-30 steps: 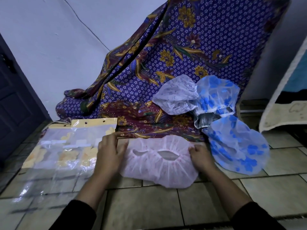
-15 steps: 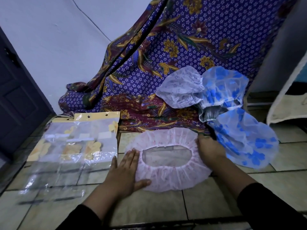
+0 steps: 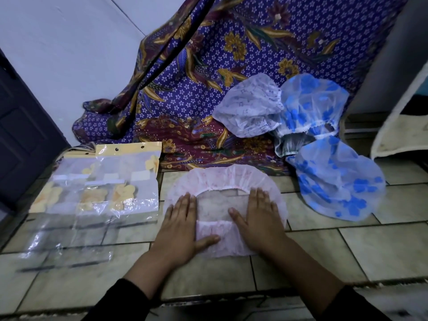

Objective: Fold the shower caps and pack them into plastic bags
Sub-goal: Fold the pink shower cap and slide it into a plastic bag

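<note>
The pink shower cap [image 3: 222, 179] lies spread on the tiled floor [image 3: 347, 251] with its elastic opening facing up. The left hand [image 3: 180, 228] presses flat on the cap's left side, fingers straight and thumb spread across the near ruffle. The right hand [image 3: 259, 218] lies flat on its right side in the same way. Neither grip is closed on anything; both palms are open on the plastic.

Just left of the cap lie clear plastic bags [image 3: 99, 188] with yellow headers and yellow flower prints. To the right of the cap is a blue-flowered cap [image 3: 338, 179]. Beyond the pink cap, a white patterned cap [image 3: 247, 107] and a second blue-flowered cap [image 3: 312, 105] rest against a purple batik cloth [image 3: 208, 77].
</note>
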